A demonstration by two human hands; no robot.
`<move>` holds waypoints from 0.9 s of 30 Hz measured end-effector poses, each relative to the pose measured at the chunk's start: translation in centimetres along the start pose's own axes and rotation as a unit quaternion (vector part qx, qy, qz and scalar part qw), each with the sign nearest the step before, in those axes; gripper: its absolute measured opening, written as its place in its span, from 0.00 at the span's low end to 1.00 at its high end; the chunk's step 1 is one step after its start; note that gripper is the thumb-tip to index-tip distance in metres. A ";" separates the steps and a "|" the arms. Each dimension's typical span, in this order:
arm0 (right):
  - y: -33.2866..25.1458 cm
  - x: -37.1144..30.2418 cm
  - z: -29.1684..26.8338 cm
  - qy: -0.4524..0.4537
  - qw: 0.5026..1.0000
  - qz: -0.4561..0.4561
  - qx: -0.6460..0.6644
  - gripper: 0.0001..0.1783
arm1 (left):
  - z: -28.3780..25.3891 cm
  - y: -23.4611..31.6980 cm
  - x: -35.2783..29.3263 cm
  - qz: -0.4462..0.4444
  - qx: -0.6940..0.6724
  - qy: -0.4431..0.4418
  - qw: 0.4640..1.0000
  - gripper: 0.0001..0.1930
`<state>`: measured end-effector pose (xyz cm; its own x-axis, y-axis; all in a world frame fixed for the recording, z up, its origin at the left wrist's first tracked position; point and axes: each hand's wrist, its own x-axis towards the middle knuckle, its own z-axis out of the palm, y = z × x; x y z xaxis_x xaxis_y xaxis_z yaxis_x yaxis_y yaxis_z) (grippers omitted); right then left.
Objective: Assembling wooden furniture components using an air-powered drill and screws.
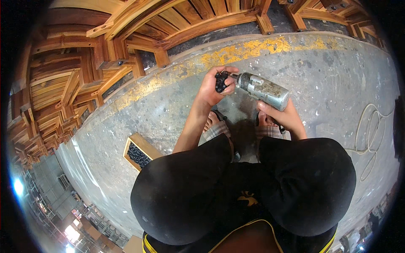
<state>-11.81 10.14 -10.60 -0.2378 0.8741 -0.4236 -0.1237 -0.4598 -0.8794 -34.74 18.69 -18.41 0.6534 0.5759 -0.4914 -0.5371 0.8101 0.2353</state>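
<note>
My left hand [209, 87] is cupped around several small black pieces [221, 82], which look like plastic caps or feet. Its fingertips are at the front end of a power driver [263, 89] with a worn silver body, pointing left toward the pieces. Around the driver's handle my right hand [280, 114] is closed, thumb near the rear of the body. Whether the driver's tip touches one of the black pieces is hard to make out. On the floor to the left is a wooden box [148, 144] holding many more small black pieces [138, 156].
Slatted wooden furniture [185, 25] stands in rows along the far side and left. A worn yellow stripe [249, 47] runs along the grey floor [337, 84]. A pale hose or cord [371, 126] lies looped at the right. My knees and sandalled feet are beneath my hands.
</note>
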 end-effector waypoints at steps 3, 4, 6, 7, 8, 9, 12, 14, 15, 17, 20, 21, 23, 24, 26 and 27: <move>0.0 0.1 -0.1 -0.003 1.000 -0.003 -0.001 0.26 | 0.3 0.0 -0.1 -0.003 -0.024 -0.007 1.000 0.22; 0.1 0.0 -0.2 -0.006 1.000 -0.005 -0.009 0.26 | 0.5 -0.2 0.0 -0.005 -0.025 -0.007 1.000 0.22; 0.0 -0.1 -0.4 -0.013 1.000 0.006 -0.009 0.26 | 0.9 -0.5 0.0 0.013 -0.005 0.012 1.000 0.23; 0.0 -0.1 -0.5 -0.020 1.000 0.016 -0.008 0.26 | 1.0 -0.6 0.1 0.012 -0.006 0.011 1.000 0.23; 0.0 -0.1 -0.4 -0.021 1.000 0.016 -0.008 0.26 | 1.0 -0.7 0.1 0.019 0.007 0.016 1.000 0.24; 0.0 -0.1 -0.2 -0.016 1.000 0.017 -0.001 0.26 | 1.0 -0.7 0.0 0.025 0.019 0.020 0.999 0.24; 0.0 -0.3 -0.3 -0.006 1.000 0.025 0.000 0.27 | 1.4 -0.5 -0.3 0.024 0.045 0.012 0.999 0.23; 0.2 -0.2 -0.4 0.000 0.999 0.037 -0.012 0.27 | 0.9 -0.6 0.1 0.017 0.044 0.004 0.999 0.22; 0.4 -0.2 -0.4 0.000 1.000 0.017 -0.014 0.27 | 0.6 -0.7 0.2 0.011 0.044 -0.005 0.999 0.22; 0.3 -0.2 -0.3 -0.001 1.000 -0.004 -0.015 0.27 | 0.3 -0.9 0.3 0.009 0.029 -0.004 1.000 0.22; -0.2 0.0 -0.1 -0.027 0.999 -0.031 -0.026 0.23 | -0.1 -1.0 0.1 0.011 0.007 0.007 1.000 0.22; -0.1 0.0 -0.1 -0.028 0.999 -0.026 -0.033 0.23 | -0.3 -1.0 0.1 0.013 0.001 0.017 1.000 0.22; 0.5 0.0 -0.2 -0.026 0.999 -0.019 -0.042 0.23 | -0.2 -1.2 0.3 0.014 -0.014 0.012 1.000 0.22; 1.3 0.3 -0.3 -0.011 0.996 -0.074 -0.043 0.24 | -0.1 -1.3 0.4 0.016 -0.029 0.009 0.999 0.22; 1.0 0.3 0.0 -0.002 0.991 -0.128 -0.042 0.24 | -0.3 -1.2 0.2 0.029 -0.033 0.004 0.999 0.22; 0.5 0.0 -0.2 -0.011 0.997 -0.075 -0.025 0.25 | -0.4 -1.2 0.1 0.040 -0.038 -0.001 0.998 0.22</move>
<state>-11.70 9.89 -11.10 -0.2411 0.9283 -0.2831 -0.1111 -0.3162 -0.9422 -34.24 17.74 -19.08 0.6074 0.6392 -0.4717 -0.6267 0.7504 0.2099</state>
